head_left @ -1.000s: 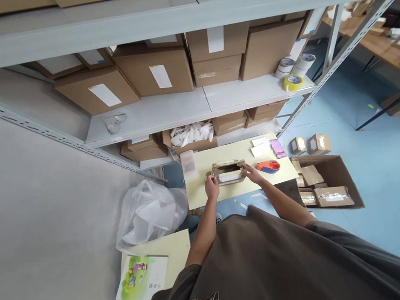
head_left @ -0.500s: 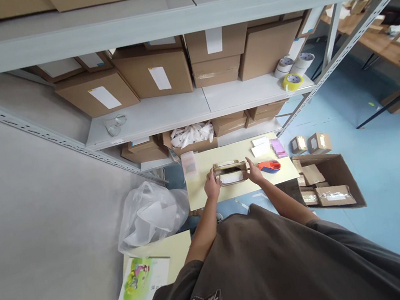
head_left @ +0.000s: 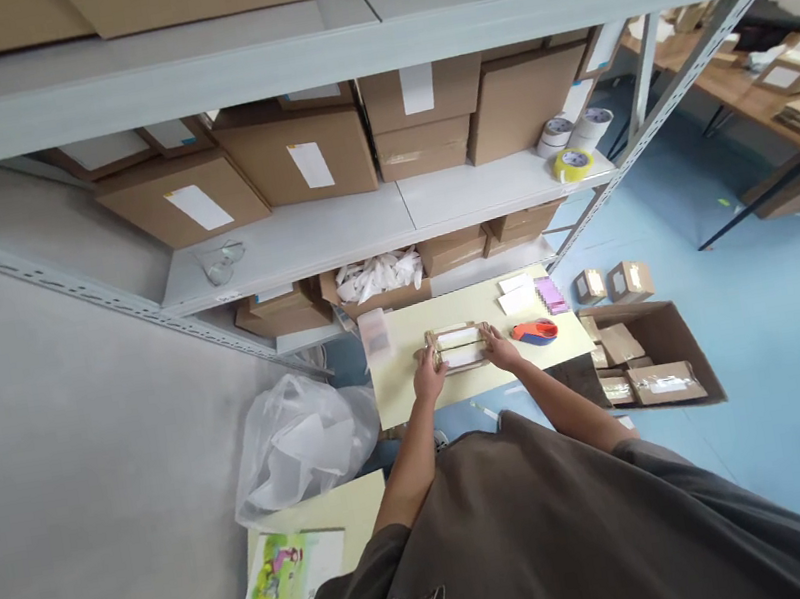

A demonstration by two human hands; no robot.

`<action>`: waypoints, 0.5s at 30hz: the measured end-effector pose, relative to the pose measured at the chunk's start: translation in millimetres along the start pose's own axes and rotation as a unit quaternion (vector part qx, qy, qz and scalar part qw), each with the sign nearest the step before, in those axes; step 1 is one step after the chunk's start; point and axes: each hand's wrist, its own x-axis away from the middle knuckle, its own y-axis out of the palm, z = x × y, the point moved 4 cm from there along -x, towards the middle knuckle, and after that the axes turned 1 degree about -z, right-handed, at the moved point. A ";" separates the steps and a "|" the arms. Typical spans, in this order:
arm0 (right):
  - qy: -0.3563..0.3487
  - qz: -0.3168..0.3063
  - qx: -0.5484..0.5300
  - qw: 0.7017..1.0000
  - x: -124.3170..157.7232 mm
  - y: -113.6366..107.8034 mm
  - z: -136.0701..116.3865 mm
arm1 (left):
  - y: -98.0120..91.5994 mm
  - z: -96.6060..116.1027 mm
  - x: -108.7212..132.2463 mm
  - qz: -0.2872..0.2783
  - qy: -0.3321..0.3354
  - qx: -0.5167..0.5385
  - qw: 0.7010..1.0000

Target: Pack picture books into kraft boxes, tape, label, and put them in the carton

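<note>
A small cardboard box with white label strips on its top lies on the pale yellow table. Its two top flaps now meet along the middle. My left hand grips the box at its left end, fingers closed round the near corner. At the right end my right hand holds it the same way. Just right of that hand rests an orange and blue tape dispenser. White paper slips and a purple packet lie at the table's far right.
Shelving with cardboard boxes rises beyond the table; tape rolls stand on it. A large open carton of packed boxes is on the floor at right. A clear plastic bag sits at left, near a second table.
The box's top flaps, with a dark gap between them before, have been folded down shut. Both hands stay at the box's ends. The head view has shifted slightly.
</note>
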 end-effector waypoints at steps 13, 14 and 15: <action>0.004 0.175 0.013 0.985 26.9 -108.9 65.6 | 20.7 -10.3 -21.3 0.053 0.006 0.086 0.995; 0.007 0.173 0.013 0.985 27.6 -115.6 78.9 | 22.1 -10.4 -22.2 0.058 0.009 0.088 0.994; 0.009 0.169 0.013 0.985 27.4 -121.6 92.4 | 23.1 -10.4 -23.3 0.061 0.010 0.089 0.994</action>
